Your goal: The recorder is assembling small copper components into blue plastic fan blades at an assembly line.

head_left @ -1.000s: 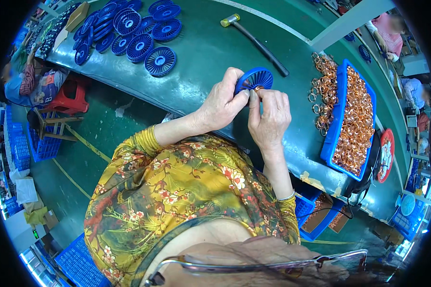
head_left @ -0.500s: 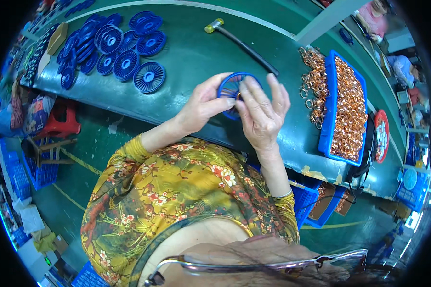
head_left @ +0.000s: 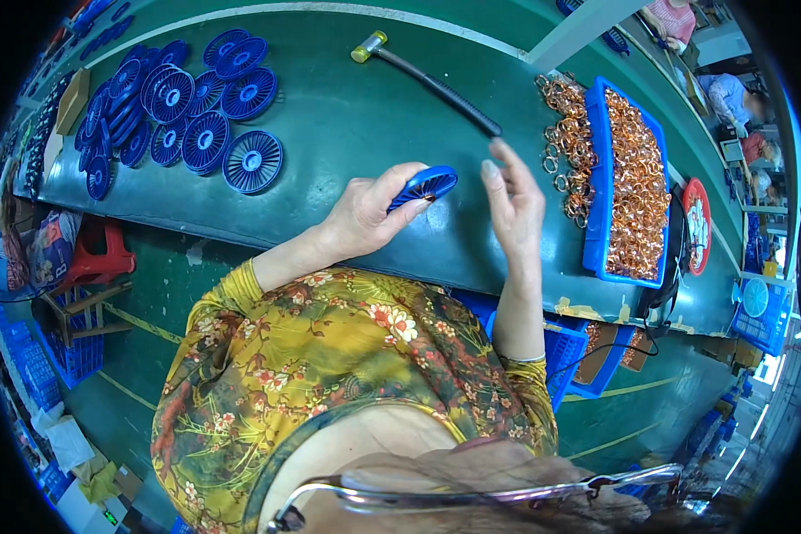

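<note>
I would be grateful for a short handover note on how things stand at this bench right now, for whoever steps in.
Left hand: grips one blue slotted disc on edge, just above the green table.
Right hand: open and empty, raised beside the disc, not touching it.
Stack of blue discs: lying at the far left of the table.
Copper rings: a blue tray full of them at the right, with loose rings beside it.
Mallet: lies untouched at the far edge.
Done: I cannot tell whether a ring sits in the held disc.
Left: probably checking that first.
</note>
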`<state>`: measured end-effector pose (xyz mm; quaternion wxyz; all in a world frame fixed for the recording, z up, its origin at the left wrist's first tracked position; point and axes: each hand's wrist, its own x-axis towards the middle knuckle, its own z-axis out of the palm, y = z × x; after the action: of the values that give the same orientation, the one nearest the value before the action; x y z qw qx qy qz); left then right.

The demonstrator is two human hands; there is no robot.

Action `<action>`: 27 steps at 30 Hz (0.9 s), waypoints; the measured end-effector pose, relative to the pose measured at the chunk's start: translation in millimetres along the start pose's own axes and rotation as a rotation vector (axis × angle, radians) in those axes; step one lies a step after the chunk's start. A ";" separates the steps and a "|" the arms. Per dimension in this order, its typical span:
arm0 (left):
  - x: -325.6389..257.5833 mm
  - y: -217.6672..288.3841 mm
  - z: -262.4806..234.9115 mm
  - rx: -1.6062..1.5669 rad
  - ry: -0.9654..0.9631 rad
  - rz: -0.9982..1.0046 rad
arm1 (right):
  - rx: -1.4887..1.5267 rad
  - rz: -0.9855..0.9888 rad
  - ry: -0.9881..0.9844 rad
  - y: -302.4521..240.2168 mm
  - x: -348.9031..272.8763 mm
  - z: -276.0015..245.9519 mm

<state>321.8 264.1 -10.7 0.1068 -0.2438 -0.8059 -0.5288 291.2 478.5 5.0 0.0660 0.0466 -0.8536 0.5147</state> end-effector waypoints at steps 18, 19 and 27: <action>-8.2 -21.2 -2.9 0.479 -0.128 0.117 | -0.936 0.052 0.221 56.0 33.9 -31.9; -11.7 -22.0 -7.4 0.427 -0.077 0.125 | -0.906 -0.061 0.200 59.4 31.5 -33.4; -52.5 -32.5 -81.8 0.816 0.277 -0.247 | -0.627 -0.058 0.132 41.8 21.9 -20.6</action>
<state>343.4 164.9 -25.2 0.2373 -0.0107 -0.9497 -0.2039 264.7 516.0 -18.5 0.1468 0.0147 -0.9628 0.2264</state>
